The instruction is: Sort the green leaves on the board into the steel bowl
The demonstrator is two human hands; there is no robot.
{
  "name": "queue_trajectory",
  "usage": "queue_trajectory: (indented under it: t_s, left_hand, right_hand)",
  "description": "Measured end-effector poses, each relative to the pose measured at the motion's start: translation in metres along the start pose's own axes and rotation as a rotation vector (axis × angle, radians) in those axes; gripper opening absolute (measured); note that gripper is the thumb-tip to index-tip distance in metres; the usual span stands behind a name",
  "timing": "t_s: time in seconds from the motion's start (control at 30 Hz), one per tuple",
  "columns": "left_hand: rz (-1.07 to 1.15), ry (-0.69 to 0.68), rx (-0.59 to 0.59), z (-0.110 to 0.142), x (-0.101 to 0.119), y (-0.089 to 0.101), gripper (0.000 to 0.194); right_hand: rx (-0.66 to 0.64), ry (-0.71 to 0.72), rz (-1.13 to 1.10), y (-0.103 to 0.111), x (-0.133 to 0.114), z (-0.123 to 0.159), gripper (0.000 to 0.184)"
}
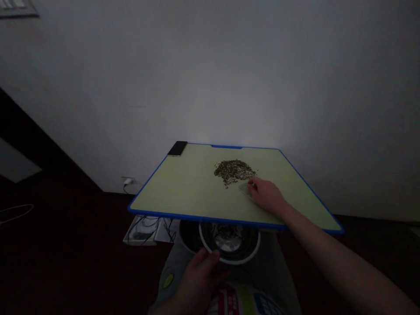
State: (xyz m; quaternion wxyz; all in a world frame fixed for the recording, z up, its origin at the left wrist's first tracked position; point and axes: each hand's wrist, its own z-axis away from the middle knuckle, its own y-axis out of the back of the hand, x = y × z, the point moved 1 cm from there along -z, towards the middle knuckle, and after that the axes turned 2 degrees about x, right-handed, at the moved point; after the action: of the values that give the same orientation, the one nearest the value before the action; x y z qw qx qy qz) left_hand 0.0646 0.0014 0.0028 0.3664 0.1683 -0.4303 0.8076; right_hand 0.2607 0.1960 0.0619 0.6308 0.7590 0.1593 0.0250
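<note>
A heap of small dark green seeds [233, 171] lies on a pale green cutting board [170, 190] with a blue edge. My right hand [266, 195] rests on the board just below and to the right of the heap. Its fingertips pinch a thin transparent plastic piece [245, 190], whose exact kind I cannot make out. Below the board's near edge, my left hand [197, 281] grips the white rim of a dark bowl [229, 243] on my lap. Part of the bowl is hidden by the board.
A black phone [177, 148] lies on the board's far left corner. Behind the board stands a pale wall [210, 78], with a wall socket and white plug [127, 181] low on it. Tangled black cables lie on a white box [143, 230] under the board's left side.
</note>
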Motion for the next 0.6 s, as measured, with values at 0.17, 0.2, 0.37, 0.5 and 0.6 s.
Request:
queue_trajectory:
  t_s: [0.17,0.2,0.37,0.5,0.6]
  left_hand:
    - [-0.054,0.051,-0.024,-0.007,-0.001,-0.002,0.016]
    - [-0.064,0.065,-0.035,-0.010,-0.002,-0.003,0.016]
    - [-0.131,0.123,-0.082,-0.034,-0.010,-0.013,0.017]
    - [-0.184,0.150,-0.076,-0.055,-0.024,-0.022,0.016]
    - [-0.234,0.164,-0.074,-0.067,-0.033,-0.028,0.018]
  right_hand:
    - [0.000,-0.057,0.027,0.006,0.019,-0.008,0.026]
    - [-0.002,-0.074,0.032,0.007,0.022,-0.009,0.026]
    - [0.003,-0.126,0.031,0.005,0.037,-0.010,0.026]
    - [0.000,-0.129,0.019,0.001,0.045,-0.010,0.027]
    - [0.001,-0.137,0.013,0.000,0.047,-0.010,0.028]
